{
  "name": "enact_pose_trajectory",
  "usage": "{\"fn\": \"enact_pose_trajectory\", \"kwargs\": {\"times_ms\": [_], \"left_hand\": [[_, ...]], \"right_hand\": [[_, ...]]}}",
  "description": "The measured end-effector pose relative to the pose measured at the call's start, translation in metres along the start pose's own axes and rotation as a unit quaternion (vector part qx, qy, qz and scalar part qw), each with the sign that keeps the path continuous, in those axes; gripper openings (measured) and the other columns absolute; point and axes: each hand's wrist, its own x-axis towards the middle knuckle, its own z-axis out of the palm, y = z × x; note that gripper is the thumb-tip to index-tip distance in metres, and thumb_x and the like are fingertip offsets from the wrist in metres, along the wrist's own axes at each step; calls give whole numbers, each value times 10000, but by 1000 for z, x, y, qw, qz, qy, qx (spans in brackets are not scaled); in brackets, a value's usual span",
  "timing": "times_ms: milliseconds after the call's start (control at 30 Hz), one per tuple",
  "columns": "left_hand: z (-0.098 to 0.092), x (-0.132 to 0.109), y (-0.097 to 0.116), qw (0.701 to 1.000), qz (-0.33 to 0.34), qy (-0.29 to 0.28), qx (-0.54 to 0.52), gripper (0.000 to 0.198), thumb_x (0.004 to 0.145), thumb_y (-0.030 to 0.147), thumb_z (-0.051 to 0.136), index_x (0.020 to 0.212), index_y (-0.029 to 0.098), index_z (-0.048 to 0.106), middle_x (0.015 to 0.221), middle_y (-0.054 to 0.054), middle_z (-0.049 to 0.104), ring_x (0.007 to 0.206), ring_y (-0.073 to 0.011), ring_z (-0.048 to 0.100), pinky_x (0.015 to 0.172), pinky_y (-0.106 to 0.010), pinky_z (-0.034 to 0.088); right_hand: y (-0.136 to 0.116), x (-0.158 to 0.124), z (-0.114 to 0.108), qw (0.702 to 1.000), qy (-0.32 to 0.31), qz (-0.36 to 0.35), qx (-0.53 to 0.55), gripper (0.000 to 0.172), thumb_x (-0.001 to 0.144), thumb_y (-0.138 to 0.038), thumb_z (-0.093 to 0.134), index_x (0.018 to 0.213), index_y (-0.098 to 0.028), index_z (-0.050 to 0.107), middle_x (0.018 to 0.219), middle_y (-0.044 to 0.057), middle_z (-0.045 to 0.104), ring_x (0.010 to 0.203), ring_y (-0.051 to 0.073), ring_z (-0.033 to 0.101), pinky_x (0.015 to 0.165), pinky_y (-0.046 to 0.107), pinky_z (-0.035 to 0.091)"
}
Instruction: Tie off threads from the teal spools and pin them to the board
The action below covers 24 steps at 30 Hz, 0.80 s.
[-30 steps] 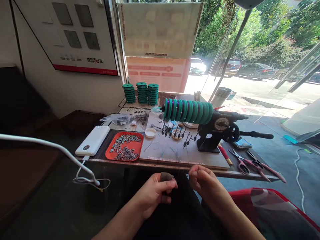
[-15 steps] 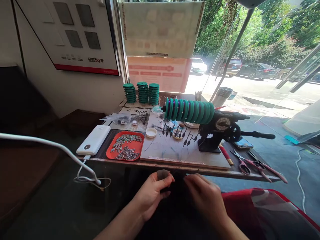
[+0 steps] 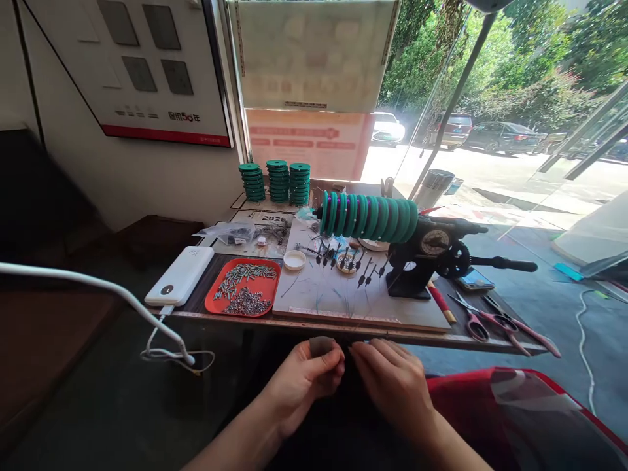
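Observation:
Just below the table's front edge, my left hand (image 3: 311, 369) is closed, thumb and fingertips pinched together. Some dark wrapping covers one of its fingers. Close by on the right, my right hand (image 3: 392, 376) is also closed, its fingertips pressed together and pointing at the left. Whatever lies between the fingers is too small to make out against the dark clothing. Beyond the hands lies a pale board (image 3: 309, 304) with fine lines and small dark pieces (image 3: 366, 271) on it. A hand-cranked winder (image 3: 409, 278) stands there, carrying a row of green spools (image 3: 367, 217).
On the left are a red tray (image 3: 213, 302) of small metal parts and a white power bank (image 3: 184, 275) with a cable. Scissors (image 3: 475, 324) and pliers (image 3: 532, 333) lie at the right edge. Stacked green spools (image 3: 279, 183) stand at the back, near a white lid (image 3: 294, 260).
My right hand has moved left, closer to my left hand. The left hand's lower fingers have curled inward. The view has shifted slightly.

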Motion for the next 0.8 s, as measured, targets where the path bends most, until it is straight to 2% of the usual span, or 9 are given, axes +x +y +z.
{"fn": "enact_pose_trajectory", "kwargs": {"times_ms": [67, 133, 200, 267, 400, 533, 600, 667, 800], "left_hand": [[-1, 2, 3, 995, 63, 10, 76, 185, 651, 289, 691, 658, 125, 604, 553, 17, 514, 521, -68, 420, 522, -200, 314], [-1, 4, 5, 980, 121, 27, 158, 188, 653, 290, 679, 648, 122, 596, 510, 22, 506, 503, -82, 424, 511, -213, 323], [-1, 6, 7, 966, 147, 36, 210, 179, 658, 284, 663, 642, 125, 583, 494, 27, 504, 486, -88, 427, 500, -221, 331], [-1, 7, 7, 960, 155, 44, 229, 164, 665, 274, 646, 643, 127, 576, 499, 27, 508, 486, -93, 435, 496, -223, 339], [0, 8, 6, 957, 165, 58, 230, 151, 669, 264, 630, 633, 128, 576, 496, 25, 506, 489, -97, 440, 500, -225, 352], [4, 10, 5, 960, 168, 67, 216, 158, 663, 264, 632, 609, 127, 575, 485, 22, 504, 481, -96, 434, 499, -224, 353], [7, 11, 5, 963, 162, 65, 204, 163, 656, 267, 642, 602, 127, 578, 480, 23, 504, 474, -93, 428, 495, -222, 350], [10, 11, 6, 966, 162, 55, 195, 176, 659, 279, 642, 593, 127, 581, 479, 21, 503, 473, -92, 427, 495, -220, 348], [11, 10, 4, 965, 170, 24, 196, 167, 672, 275, 633, 614, 126, 583, 487, 21, 509, 471, -87, 430, 496, -217, 343]], "right_hand": [[0, 5, -3, 995, -38, 51, 83, 106, 715, -294, 610, 705, -213, 677, 629, 41, 615, 578, 151, 520, 580, 266, 367], [-1, 9, 0, 967, -66, 134, 206, 171, 712, -356, 616, 738, -193, 662, 601, 17, 592, 512, 119, 477, 501, 238, 347], [-1, 13, 5, 930, -65, 193, 306, 240, 712, -409, 611, 680, -172, 630, 514, -19, 524, 433, 80, 393, 434, 215, 289], [0, 16, 11, 909, -49, 207, 359, 275, 716, -413, 610, 610, -161, 583, 452, -48, 450, 398, 58, 326, 405, 206, 238], [-2, 13, 13, 910, -1, 197, 364, 265, 720, -372, 617, 581, -159, 541, 439, -63, 402, 403, 54, 294, 400, 206, 217], [-7, 6, 10, 936, 68, 162, 304, 219, 696, -331, 635, 584, -154, 571, 491, -39, 459, 468, 76, 371, 444, 211, 280], [-12, 4, 13, 935, 103, 161, 300, 181, 673, -307, 648, 597, -154, 591, 496, -32, 483, 478, 83, 395, 452, 212, 295], [-18, 5, 16, 908, 108, 182, 362, 182, 660, -291, 643, 559, -160, 568, 459, -39, 468, 444, 75, 374, 433, 208, 289], [-36, 18, -2, 789, 31, 236, 567, 189, 651, -274, 595, 512, -179, 508, 413, -56, 405, 371, 57, 304, 382, 196, 288]]}}
